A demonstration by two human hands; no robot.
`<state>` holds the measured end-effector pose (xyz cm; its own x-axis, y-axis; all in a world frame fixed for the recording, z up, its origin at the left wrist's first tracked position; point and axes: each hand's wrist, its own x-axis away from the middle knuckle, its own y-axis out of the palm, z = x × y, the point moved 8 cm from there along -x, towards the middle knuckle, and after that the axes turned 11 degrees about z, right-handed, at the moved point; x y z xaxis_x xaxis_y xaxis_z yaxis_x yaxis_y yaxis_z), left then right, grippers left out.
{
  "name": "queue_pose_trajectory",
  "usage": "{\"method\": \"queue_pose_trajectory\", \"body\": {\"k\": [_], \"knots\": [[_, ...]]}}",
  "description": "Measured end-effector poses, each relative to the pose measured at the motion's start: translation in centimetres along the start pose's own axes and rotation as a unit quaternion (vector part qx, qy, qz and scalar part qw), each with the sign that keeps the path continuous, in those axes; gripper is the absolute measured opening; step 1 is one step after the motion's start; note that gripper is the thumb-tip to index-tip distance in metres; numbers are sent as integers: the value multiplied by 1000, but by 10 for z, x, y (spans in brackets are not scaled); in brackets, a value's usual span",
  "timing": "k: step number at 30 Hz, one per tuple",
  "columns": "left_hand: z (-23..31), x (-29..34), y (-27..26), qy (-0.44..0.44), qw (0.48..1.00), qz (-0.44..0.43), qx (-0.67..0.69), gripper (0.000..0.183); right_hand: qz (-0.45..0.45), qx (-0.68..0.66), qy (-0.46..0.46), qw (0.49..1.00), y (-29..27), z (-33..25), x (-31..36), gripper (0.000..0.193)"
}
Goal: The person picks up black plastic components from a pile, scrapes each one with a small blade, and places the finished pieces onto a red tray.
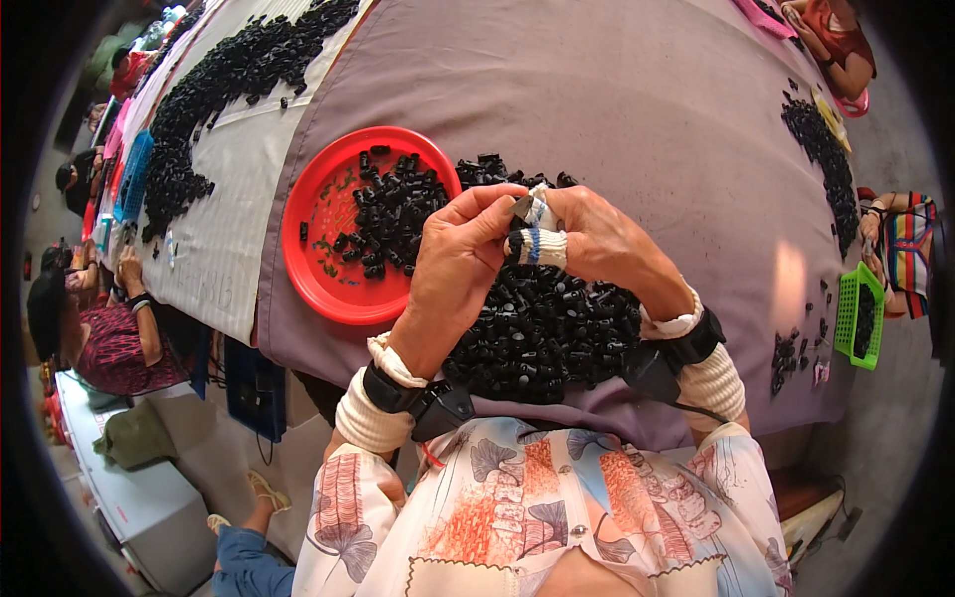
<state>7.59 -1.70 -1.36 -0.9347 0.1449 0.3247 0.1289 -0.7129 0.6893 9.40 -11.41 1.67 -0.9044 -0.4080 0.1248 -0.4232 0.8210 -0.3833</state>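
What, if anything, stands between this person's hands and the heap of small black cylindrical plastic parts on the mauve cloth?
Nothing visible: the left hand and right hand are over the heap, whose near side lies uncovered. The red round plastic tray sits to its left, not in between.

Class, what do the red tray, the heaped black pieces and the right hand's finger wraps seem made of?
Red tray: probably plastic, fairly glossy; smooth, evenly coloured rim.
Black pieces: likely hard plastic, perhaps coated metal; small highlights.
Finger wraps: matt knitted fabric; ribbed texture, fibre unclear.
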Motion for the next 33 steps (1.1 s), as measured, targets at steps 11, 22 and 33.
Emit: {"method": "queue_pose_trajectory", "body": {"k": [11,22,33], "knots": [[-7,3,2,-39,997,-32,62,20,9,-49,63,997,-5,9,3,37],[-4,3,0,-27,999,0,31,19,31,11,20,999,-7,6,0,42],[-4,1,-1,-3,1000,17,-1,18,11,11,-35,999,-3,6,-3,38]]}}
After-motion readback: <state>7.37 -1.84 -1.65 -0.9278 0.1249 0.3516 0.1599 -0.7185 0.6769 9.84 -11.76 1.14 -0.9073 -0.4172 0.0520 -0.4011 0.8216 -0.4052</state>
